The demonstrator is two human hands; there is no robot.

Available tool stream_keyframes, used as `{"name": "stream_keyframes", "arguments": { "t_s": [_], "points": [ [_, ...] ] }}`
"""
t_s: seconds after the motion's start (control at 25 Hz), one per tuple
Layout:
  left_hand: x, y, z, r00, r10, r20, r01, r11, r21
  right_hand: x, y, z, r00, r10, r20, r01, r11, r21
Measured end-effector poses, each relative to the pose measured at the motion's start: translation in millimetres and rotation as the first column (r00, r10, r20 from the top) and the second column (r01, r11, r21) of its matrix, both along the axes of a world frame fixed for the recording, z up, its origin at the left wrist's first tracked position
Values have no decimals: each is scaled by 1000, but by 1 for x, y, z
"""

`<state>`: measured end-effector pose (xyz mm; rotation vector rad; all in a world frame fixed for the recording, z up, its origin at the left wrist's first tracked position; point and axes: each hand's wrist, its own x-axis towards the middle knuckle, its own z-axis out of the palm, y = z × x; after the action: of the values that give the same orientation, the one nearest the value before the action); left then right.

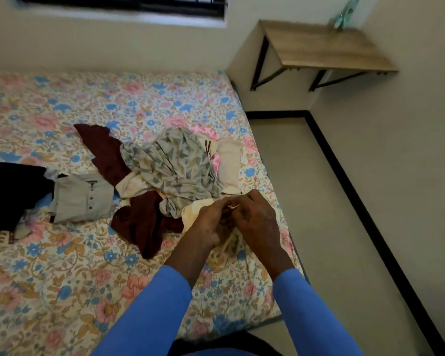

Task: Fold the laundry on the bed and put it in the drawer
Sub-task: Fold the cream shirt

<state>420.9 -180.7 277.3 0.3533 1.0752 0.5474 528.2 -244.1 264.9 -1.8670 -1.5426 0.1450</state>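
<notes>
The bed (62,278), under a floral sheet, carries nearly all the work that is left: no drawer shows anywhere in the view, so nothing can be judged put away, and the task looks to be in its early part. The laundry pile (149,181) lies loose and crumpled near the bed's right side. In it, a maroon garment (106,152) sprawls under and beside a grey patterned garment (170,163), with a pale cloth (229,165) and a bit of pink cloth (206,131) at the far edge. Well to the left, a black garment (8,191) lies at the frame's edge, and just beside it a beige buttoned garment (80,196) lies flat and may already be folded, though that is only a guess. As for containers, the one storage surface in sight is a wooden wall table (326,47), which holds only a small teal object (344,11) at its back corner. The left hand (213,224) and right hand (257,222) meet over the near edge of the pile, fingers curled and gripping a cream cloth (193,211) between them, probably the piece about to be folded.
</notes>
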Motion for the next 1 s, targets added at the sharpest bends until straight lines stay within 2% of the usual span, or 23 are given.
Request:
{"name": "stream_keyframes", "arguments": {
  "t_s": [0.08, 0.16, 0.24, 0.28, 0.4, 0.44, 0.48, 0.56, 0.6, 0.68, 0.72, 0.76, 0.8, 0.88, 0.92, 0.96, 1.0],
  "points": [
    [3, 15, 27, 999, 33, -8, -32, 991, 127, 2, 15, 27, 971, 33, -238, -8, 994, 106],
    [0, 29, 59, 996, 90, -6, -84, 947, 309, 4, 29, 63, 849, 63, -524, 26, 987, 160],
    [-8, 40, 91, 995, 100, -11, -81, 861, 501, 8, 42, 98, 723, 84, -685, 13, 991, 135],
    [-12, 43, 105, 994, 103, -22, -70, 807, 587, 9, 47, 111, 709, 101, -698, -15, 992, 128],
    [-22, 41, 141, 989, 146, -5, -87, 615, 784, 5, 58, 144, 865, 115, -488, -17, 980, 200],
    [-22, 40, 154, 986, 165, 16, -104, 544, 833, 2, 61, 155, 876, 131, -464, -16, 970, 243],
    [-22, 40, 167, 982, 183, 40, -125, 479, 869, 0, 63, 169, 846, 186, -500, -37, 955, 293],
    [-19, 45, 201, 973, 209, 95, -173, 397, 901, 1, 65, 195, 684, 342, -645, -123, 925, 360],
    [-17, 48, 220, 972, 203, 122, -194, 387, 902, 6, 66, 207, 613, 409, -676, -178, 905, 386],
    [-10, 59, 257, 973, 158, 170, -221, 414, 883, 16, 69, 223, 585, 447, -677, -253, 893, 371],
    [-7, 66, 273, 976, 120, 180, -215, 443, 870, 20, 72, 226, 550, 436, -712, -251, 900, 358],
    [-3, 72, 285, 982, 72, 176, -189, 474, 860, 24, 76, 225, 477, 410, -777, -225, 912, 342],
    [1, 79, 290, 990, 23, 139, -133, 481, 867, 27, 80, 222, 358, 377, -854, -202, 925, 323],
    [3, 92, 274, 998, -13, -62, 62, 396, 916, 32, 86, 207, 62, 316, -947, -183, 936, 301],
    [2, 93, 255, 985, 14, -172, 157, 350, 924, 34, 89, 196, -49, 287, -957, -172, 941, 291],
    [0, 89, 229, 970, 36, -242, 216, 339, 916, 34, 92, 180, -120, 248, -961, -145, 954, 264],
    [0, 81, 200, 961, 27, -274, 245, 375, 894, 32, 93, 160, -188, 204, -961, -125, 965, 229]
  ]
}}
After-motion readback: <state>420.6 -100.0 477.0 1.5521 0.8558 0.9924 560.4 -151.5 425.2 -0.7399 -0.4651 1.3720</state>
